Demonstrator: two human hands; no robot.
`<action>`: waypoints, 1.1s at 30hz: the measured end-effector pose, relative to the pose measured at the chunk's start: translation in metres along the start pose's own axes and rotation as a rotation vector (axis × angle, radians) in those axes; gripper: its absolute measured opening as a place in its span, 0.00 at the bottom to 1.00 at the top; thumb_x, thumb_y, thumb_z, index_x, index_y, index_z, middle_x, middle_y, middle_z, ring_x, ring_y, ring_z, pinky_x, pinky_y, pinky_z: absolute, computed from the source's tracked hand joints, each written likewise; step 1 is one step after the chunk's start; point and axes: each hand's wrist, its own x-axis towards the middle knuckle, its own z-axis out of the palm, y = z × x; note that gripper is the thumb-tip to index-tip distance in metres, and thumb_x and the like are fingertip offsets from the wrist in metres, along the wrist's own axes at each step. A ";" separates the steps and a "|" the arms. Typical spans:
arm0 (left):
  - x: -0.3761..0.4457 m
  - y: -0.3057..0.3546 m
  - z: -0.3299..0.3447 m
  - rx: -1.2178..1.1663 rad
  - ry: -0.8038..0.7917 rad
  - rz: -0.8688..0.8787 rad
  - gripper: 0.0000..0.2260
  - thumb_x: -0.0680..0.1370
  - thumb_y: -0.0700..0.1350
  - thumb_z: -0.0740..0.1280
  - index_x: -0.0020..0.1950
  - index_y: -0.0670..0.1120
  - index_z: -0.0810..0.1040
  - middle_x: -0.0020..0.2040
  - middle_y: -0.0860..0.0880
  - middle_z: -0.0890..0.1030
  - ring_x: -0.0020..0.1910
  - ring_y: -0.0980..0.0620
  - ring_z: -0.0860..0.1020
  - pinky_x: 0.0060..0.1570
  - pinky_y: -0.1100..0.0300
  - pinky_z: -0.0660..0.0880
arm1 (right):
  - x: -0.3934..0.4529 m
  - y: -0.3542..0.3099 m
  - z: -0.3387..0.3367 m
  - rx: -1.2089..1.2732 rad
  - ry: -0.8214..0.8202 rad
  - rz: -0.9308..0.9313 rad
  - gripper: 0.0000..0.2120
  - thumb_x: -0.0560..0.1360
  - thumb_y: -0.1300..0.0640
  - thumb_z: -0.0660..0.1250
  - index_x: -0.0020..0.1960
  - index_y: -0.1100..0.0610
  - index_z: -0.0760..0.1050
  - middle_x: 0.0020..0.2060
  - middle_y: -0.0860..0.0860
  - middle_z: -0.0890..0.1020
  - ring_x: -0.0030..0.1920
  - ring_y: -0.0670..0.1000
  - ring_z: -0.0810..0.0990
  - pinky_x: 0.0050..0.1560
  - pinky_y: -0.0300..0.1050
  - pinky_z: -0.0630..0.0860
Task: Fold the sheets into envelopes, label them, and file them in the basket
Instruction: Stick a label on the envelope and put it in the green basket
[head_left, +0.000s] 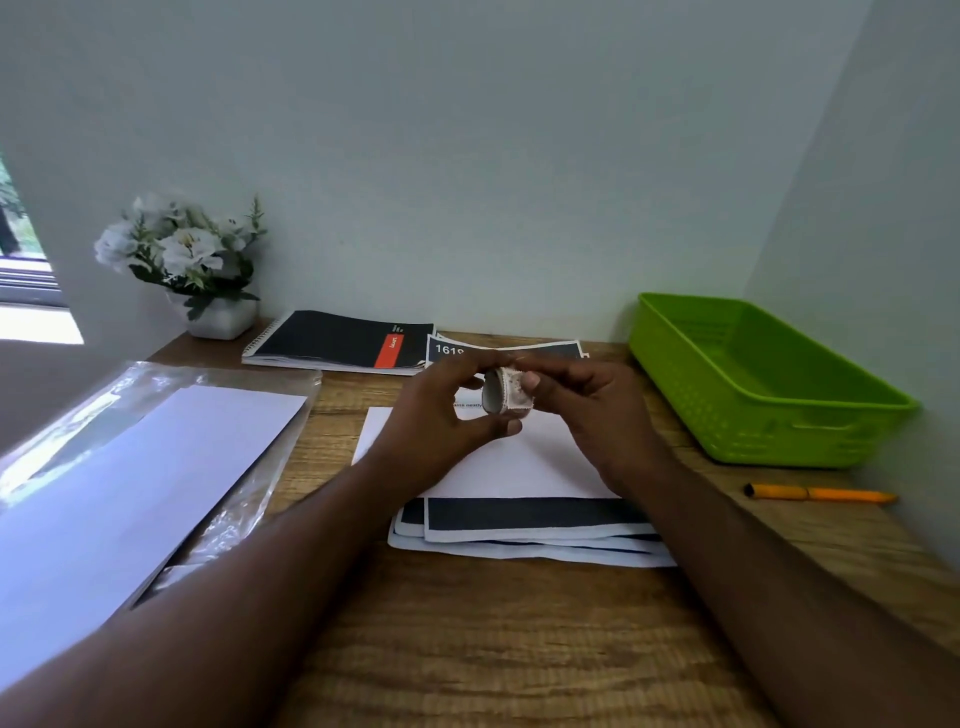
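Note:
A small roll of white tape (503, 396) is held above the middle of the desk. My left hand (451, 415) grips the roll from the left, thumb below and fingers over the top. My right hand (587, 410) pinches the roll's loose end with thumb and fingers. Beneath the hands lies a folded white sheet (524, 462) on a stack of printed sheets with dark bands (530, 525). The green plastic basket (769, 415) stands at the right, nothing visible inside it. An orange pen (821, 493) lies in front of the basket.
A pack of white paper in clear plastic wrap (130, 493) lies at the left. A dark spiral notebook (337, 343) and a printed sheet (550, 349) lie at the back. A white flowerpot (221, 317) stands in the back left corner. Walls close the back and right.

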 end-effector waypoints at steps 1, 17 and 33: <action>0.000 0.001 0.000 0.009 0.003 0.012 0.26 0.68 0.46 0.78 0.63 0.57 0.75 0.54 0.68 0.76 0.55 0.68 0.74 0.50 0.78 0.69 | 0.000 0.000 0.000 -0.021 0.002 -0.013 0.09 0.72 0.62 0.72 0.49 0.53 0.84 0.49 0.52 0.85 0.53 0.54 0.83 0.59 0.61 0.76; -0.002 0.004 -0.004 0.065 -0.020 -0.052 0.24 0.68 0.54 0.77 0.62 0.56 0.76 0.51 0.64 0.78 0.54 0.67 0.75 0.46 0.79 0.67 | -0.006 -0.016 -0.009 -0.472 -0.081 -0.377 0.08 0.70 0.60 0.73 0.49 0.56 0.84 0.52 0.47 0.82 0.55 0.41 0.78 0.55 0.35 0.74; 0.001 0.001 -0.008 0.140 -0.108 -0.112 0.25 0.71 0.50 0.76 0.66 0.55 0.74 0.58 0.61 0.76 0.57 0.61 0.73 0.53 0.71 0.69 | -0.004 -0.018 -0.008 -0.279 0.115 -0.269 0.02 0.77 0.57 0.63 0.47 0.51 0.74 0.41 0.46 0.81 0.40 0.48 0.80 0.37 0.50 0.78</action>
